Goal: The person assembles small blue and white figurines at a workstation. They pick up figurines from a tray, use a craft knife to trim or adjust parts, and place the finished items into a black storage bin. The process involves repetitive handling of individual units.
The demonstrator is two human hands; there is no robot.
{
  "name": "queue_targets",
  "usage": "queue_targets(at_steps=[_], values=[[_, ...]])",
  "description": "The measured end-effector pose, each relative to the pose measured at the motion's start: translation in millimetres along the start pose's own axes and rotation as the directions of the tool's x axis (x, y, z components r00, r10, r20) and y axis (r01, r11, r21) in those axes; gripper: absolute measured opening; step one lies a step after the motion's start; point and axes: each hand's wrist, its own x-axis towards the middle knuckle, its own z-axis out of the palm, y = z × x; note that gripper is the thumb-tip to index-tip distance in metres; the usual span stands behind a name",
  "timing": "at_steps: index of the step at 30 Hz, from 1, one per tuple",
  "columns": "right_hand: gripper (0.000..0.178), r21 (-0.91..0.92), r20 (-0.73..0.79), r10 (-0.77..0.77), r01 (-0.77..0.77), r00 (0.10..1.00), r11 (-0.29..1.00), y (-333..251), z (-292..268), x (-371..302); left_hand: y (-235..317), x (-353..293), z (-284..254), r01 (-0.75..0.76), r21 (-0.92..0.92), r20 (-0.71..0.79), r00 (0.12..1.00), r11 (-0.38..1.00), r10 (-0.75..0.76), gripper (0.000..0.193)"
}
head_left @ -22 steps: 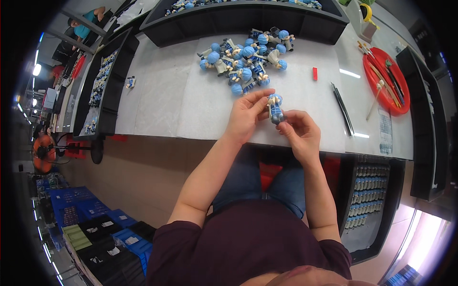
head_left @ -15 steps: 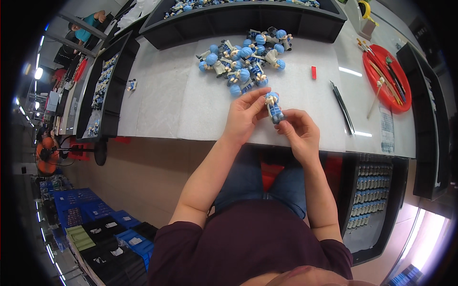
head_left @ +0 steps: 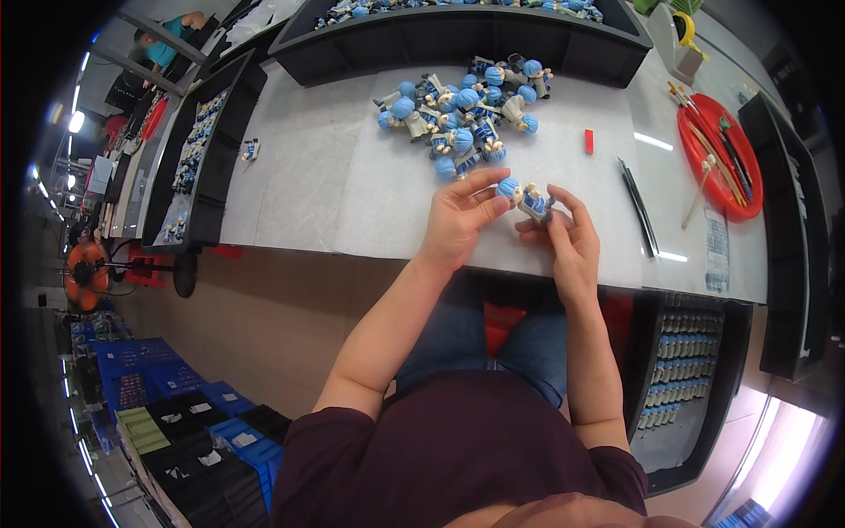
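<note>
Between my two hands is a small figurine (head_left: 532, 202) with light blue hair and a blue and white outfit, tilted sideways above the near part of the white work mat. My left hand (head_left: 464, 216) pinches its blue-haired head between thumb and fingers. The fingers of my right hand (head_left: 568, 238) grip the dark feet at the other end. Just beyond my hands lies a loose pile of similar figurines (head_left: 458, 114), heaped at different angles.
A long black bin (head_left: 458, 53) of figurines stands behind the pile; another black tray (head_left: 211, 167) is at left. To the right lie a red cap-like piece (head_left: 589, 142), a dark pen (head_left: 637, 207) and a red dish (head_left: 751, 180) of brushes. A lower tray (head_left: 641, 422) holds figurines in rows.
The figurine has turned from nearly upright to lying sideways, its head toward my left hand. Both hands have shifted slightly right and moved a little apart.
</note>
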Motion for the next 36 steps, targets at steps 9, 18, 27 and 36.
queue_targets(at_steps=[9, 18, 27, 36], values=[[0.030, -0.033, 0.004, 0.004, -0.004, 1.000, 0.999, -1.8, 2.3, 0.2, 1.4, -0.8, -0.5, -0.006, -0.018, 0.017, 1.000, 1.000, 0.006, 0.035], [0.030, -0.056, 0.008, 0.004, -0.004, 1.000, 0.998, -1.3, 3.3, 0.0, 1.3, -1.3, -2.4, -0.001, -0.032, 0.038, 0.999, 0.999, 0.002, 0.035], [0.029, -0.051, 0.010, -0.008, 0.008, 1.000, 0.999, 1.4, 2.5, 0.9, 1.7, -0.2, -0.7, -0.005, 0.005, 0.028, 1.000, 1.000, 0.004, 0.032], [0.028, -0.031, -0.008, -0.036, 0.035, 0.999, 0.999, -0.7, 5.3, -1.6, 3.3, 1.2, 1.3, 0.016, -0.050, -0.001, 1.000, 0.999, -0.016, 0.031]])
